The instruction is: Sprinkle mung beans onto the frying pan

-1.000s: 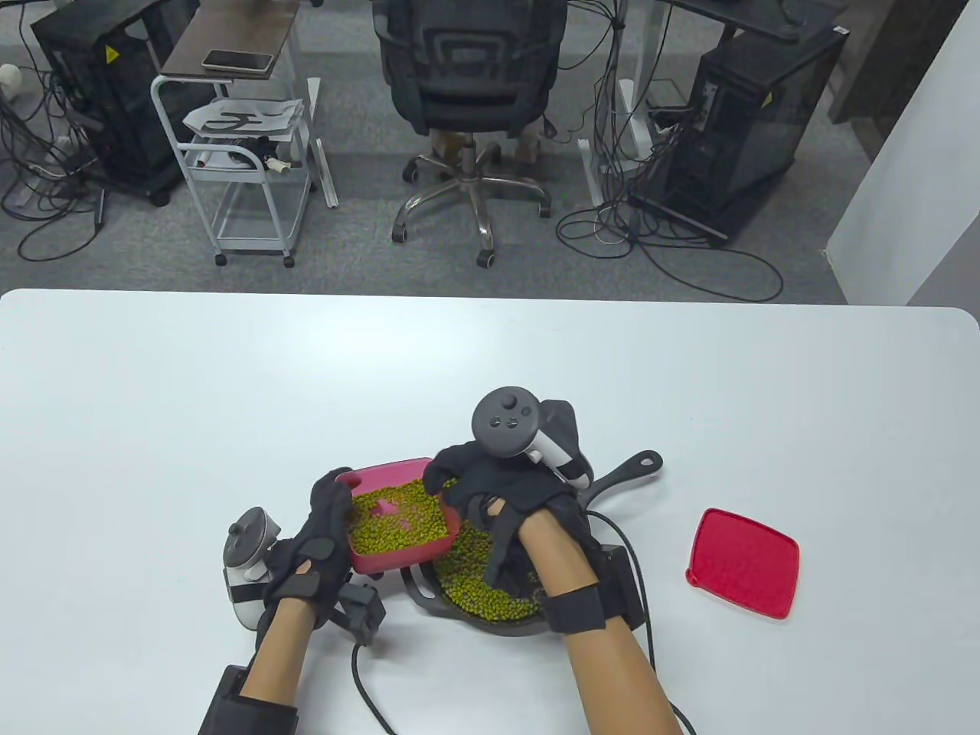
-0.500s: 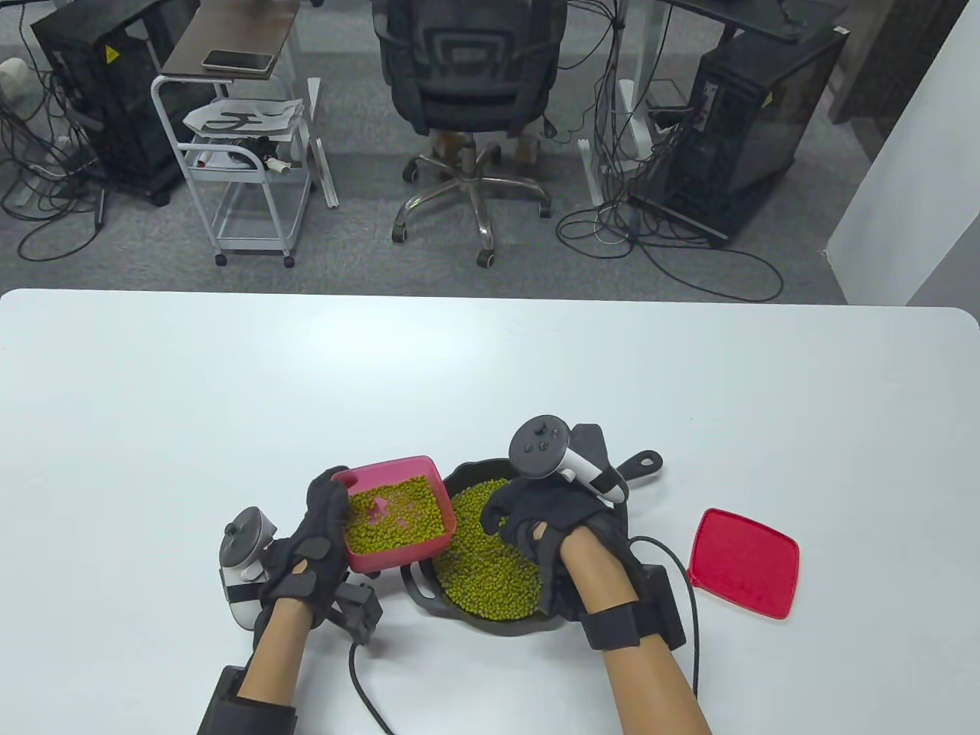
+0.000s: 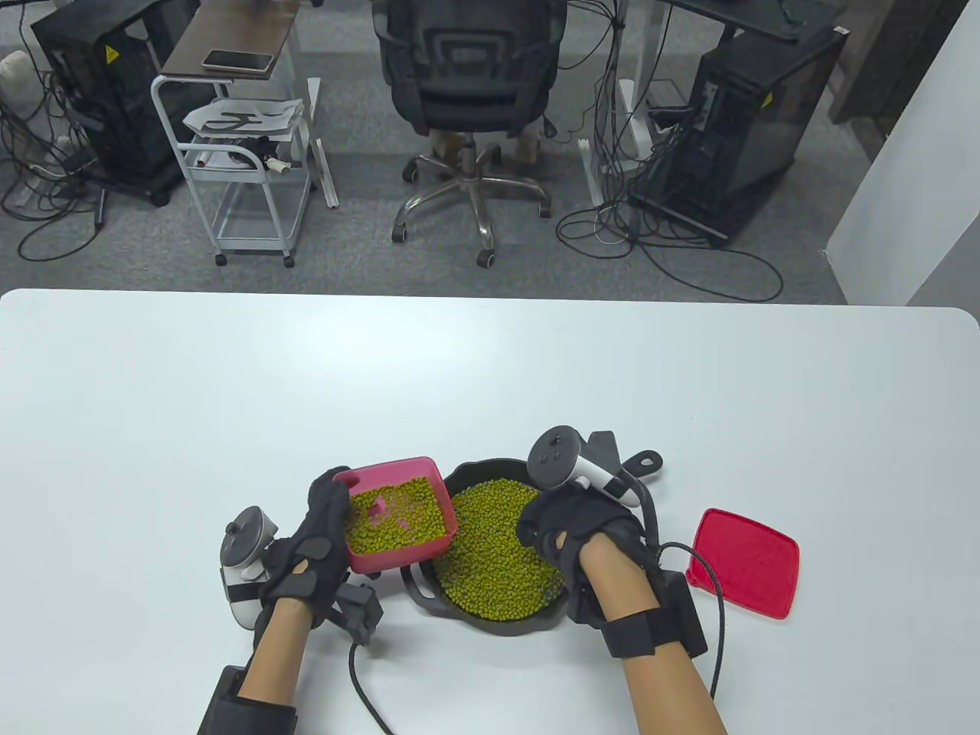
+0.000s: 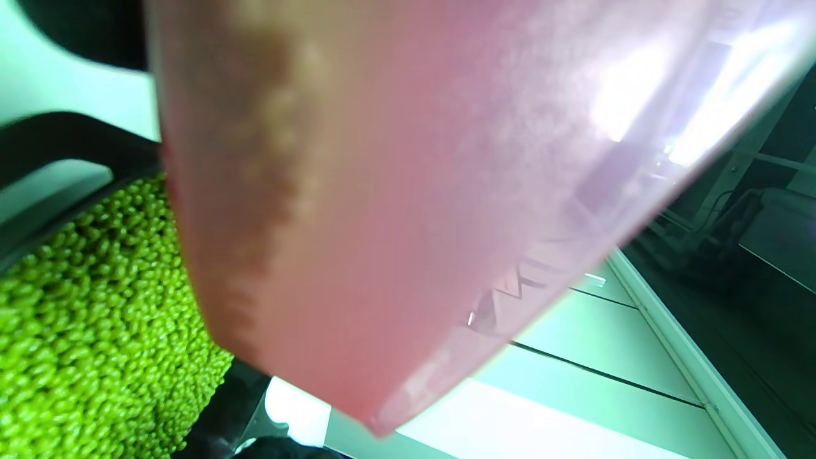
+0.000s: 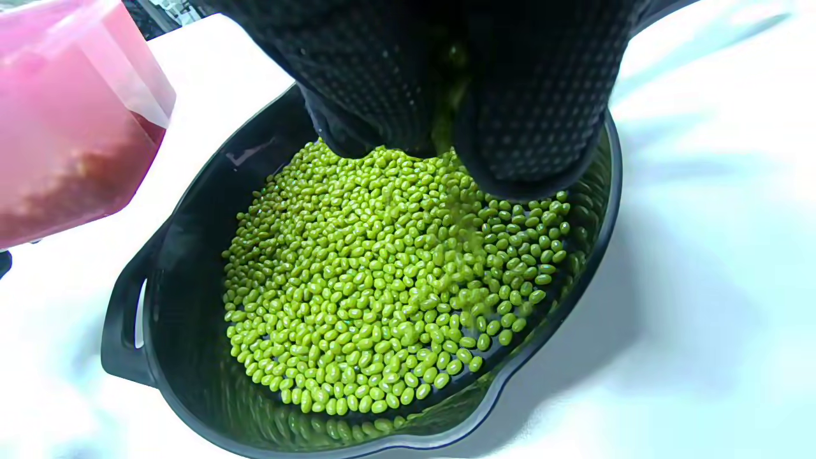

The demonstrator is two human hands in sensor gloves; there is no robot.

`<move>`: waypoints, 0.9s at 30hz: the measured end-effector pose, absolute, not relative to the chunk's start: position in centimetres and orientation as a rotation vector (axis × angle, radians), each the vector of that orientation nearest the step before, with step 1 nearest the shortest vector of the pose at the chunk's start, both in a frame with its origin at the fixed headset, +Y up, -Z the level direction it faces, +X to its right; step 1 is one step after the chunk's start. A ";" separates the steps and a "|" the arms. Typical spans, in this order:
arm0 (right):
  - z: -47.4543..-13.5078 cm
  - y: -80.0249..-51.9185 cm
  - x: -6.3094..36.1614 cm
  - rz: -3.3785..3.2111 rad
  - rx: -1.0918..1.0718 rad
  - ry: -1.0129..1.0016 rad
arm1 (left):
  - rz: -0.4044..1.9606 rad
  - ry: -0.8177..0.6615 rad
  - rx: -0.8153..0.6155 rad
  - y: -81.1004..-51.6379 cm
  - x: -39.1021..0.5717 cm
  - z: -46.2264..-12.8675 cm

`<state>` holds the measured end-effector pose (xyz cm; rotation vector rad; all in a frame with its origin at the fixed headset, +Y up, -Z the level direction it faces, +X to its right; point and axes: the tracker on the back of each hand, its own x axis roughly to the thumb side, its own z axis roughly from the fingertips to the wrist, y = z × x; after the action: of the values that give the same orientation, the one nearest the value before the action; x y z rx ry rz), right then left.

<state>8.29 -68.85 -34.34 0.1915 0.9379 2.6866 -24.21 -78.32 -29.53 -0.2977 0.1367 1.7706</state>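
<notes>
- While the left hand (image 3: 318,547) grips the pink container (image 3: 398,513) by its near-left side, held tilted at the pan's left rim, its fingers wrap the wall.
- Black frying pan (image 3: 490,624) sits on the white surface (image 3: 490,367), its floor covered with mung beans (image 3: 494,555).
- Right hand (image 3: 578,528) hovers palm-down over the pan's right side, fingers (image 5: 535,127) bunched, pinching beans.
- Red lid (image 3: 743,563) lies apart, right.

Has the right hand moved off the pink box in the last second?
Yes. The right hand has shifted right, away from the pink box, and now sits over the frying pan's right side, nearer the red lid.
</notes>
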 end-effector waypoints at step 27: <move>-34.4 -68.3 7.6 2.466 0.284 0.943 | 1.769 0.113 -0.309 -78.1 -24.2 -29.5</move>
<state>7.57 -68.31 -34.42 0.2835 0.9427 2.4657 -24.21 -78.14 -29.52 -0.3088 0.1129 1.7690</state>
